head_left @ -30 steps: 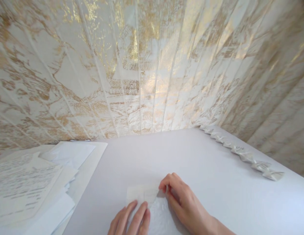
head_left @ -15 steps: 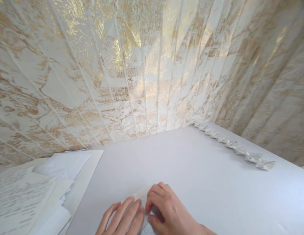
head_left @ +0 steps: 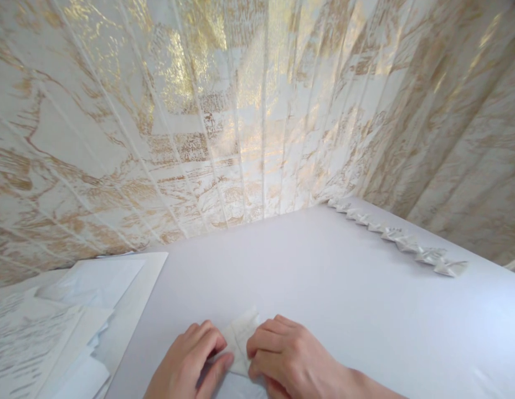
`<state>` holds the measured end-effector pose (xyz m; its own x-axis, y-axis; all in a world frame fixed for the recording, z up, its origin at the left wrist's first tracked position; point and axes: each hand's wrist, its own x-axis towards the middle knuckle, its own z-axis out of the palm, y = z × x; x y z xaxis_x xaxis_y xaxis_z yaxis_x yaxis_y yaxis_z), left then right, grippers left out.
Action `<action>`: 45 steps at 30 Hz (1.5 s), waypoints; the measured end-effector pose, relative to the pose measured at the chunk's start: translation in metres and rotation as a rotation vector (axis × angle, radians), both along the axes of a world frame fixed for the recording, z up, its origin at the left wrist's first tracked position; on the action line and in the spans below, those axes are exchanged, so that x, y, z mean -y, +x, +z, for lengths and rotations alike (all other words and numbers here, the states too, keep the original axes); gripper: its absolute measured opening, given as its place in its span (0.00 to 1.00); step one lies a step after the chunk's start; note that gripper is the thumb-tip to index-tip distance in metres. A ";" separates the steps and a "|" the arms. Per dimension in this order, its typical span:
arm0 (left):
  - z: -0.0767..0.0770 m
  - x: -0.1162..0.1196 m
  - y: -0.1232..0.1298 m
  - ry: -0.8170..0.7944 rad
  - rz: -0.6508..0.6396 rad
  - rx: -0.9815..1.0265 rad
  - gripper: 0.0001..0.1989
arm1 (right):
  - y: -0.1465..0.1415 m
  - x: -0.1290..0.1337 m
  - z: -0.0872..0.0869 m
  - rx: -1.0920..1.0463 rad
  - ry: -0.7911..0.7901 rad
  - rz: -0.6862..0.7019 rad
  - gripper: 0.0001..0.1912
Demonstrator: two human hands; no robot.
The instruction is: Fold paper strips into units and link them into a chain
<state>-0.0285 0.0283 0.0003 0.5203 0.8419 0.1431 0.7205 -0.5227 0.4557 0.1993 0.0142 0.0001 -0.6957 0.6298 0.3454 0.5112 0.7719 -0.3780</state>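
Observation:
A folded sheet of white paper (head_left: 241,338) lies on the table at the bottom middle, between my two hands. My left hand (head_left: 193,357) is curled at the paper's left edge, with thumb and fingers closed on it. On the opposite side, my right hand (head_left: 288,354) bends its fingers down over the right edge and grips it there. A pointed corner of the paper shows above the fingertips. Its lower part runs off the bottom of the view, and my hands cover its sides.
Along the right edge of the white table (head_left: 282,266) runs a row of small folded paper pieces (head_left: 407,241). Printed and blank papers (head_left: 53,332) are piled at the left. A pleated curtain (head_left: 220,122) with a gold pattern hangs behind the table.
My left hand lay flat with fingers stretched over the paper; now its fingers are curled at the left edge. More of the folded paper shows between my hands. The view has shifted slightly.

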 end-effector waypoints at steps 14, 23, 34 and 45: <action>0.006 -0.003 0.008 0.034 0.010 -0.159 0.10 | 0.008 -0.002 0.019 0.049 0.007 0.124 0.08; 0.001 0.003 0.008 0.051 0.066 -0.029 0.01 | 0.007 -0.002 0.023 0.089 0.006 0.127 0.07; 0.003 0.003 0.015 0.055 0.062 -0.027 0.06 | 0.002 0.000 0.026 0.175 0.079 0.108 0.04; -0.008 0.002 0.010 0.149 0.107 0.066 0.08 | 0.001 0.004 0.024 0.142 0.070 0.094 0.04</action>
<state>-0.0185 0.0259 -0.0080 0.4141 0.8590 0.3012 0.7466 -0.5098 0.4274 0.2001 0.0106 0.0236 -0.7950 0.5380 0.2801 0.4802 0.8404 -0.2511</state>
